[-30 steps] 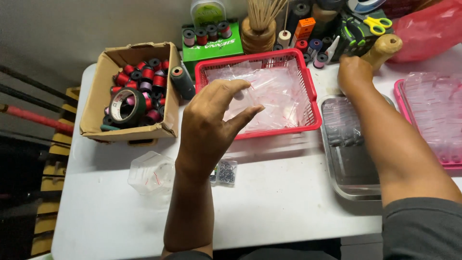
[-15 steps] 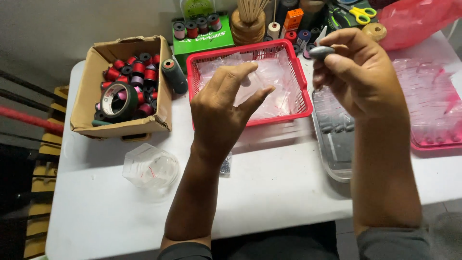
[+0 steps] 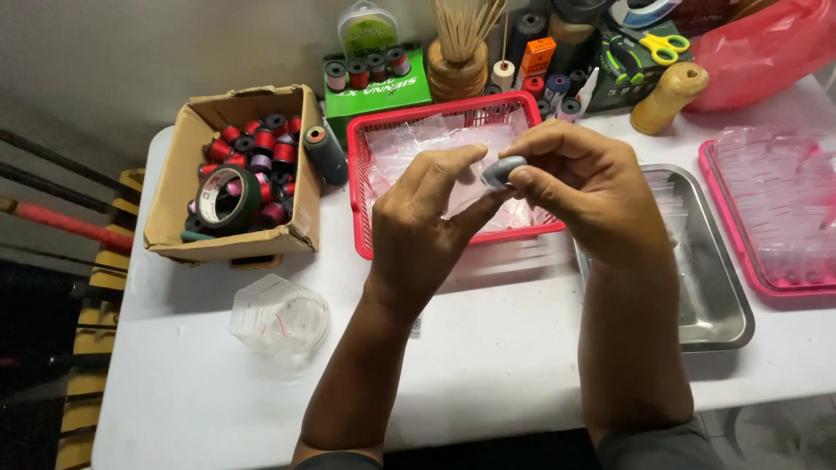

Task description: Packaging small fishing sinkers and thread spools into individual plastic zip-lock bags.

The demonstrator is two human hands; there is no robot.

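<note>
My right hand point(image 3: 585, 187) pinches a small grey spool point(image 3: 503, 171) between thumb and fingers, above the red plastic basket point(image 3: 366, 218). My left hand point(image 3: 422, 226) is right beside it, fingers curved, holding a thin clear plastic bag point(image 3: 461, 196) that is hard to make out, its fingertips almost touching the spool. The basket holds a pile of clear plastic bags. Both forearms reach in from the bottom edge over the white table point(image 3: 488, 365).
A cardboard box point(image 3: 174, 209) of thread spools and a tape roll sits at left. A clear plastic cup point(image 3: 279, 315) lies near it. A metal tray point(image 3: 714, 287), a pink tray point(image 3: 775, 209) of bags, a green box, scissors, wooden sticks and a pink bag stand behind and right.
My right hand came back from the far right corner with the grey spool and met my left hand over the basket. The left hand closed its fingers on a clear bag.
</note>
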